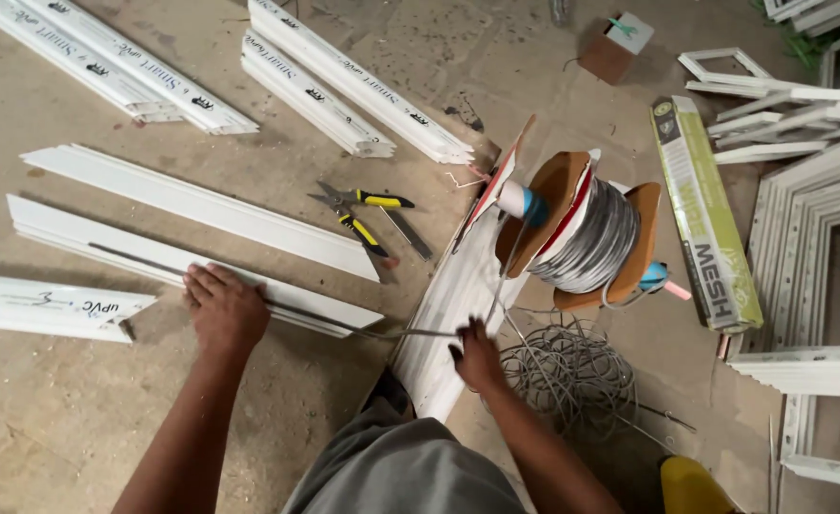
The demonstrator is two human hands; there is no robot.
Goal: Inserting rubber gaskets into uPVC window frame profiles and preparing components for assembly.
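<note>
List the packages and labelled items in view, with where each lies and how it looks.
Long mesh pack: right of the spool, flat, green and white with a black end.
Small box: top centre, brown with a white flap.
Cable spool: centre, brown cardboard ends, grey cable.
Printed white profiles: top, long bars with dark lettering.
</note>
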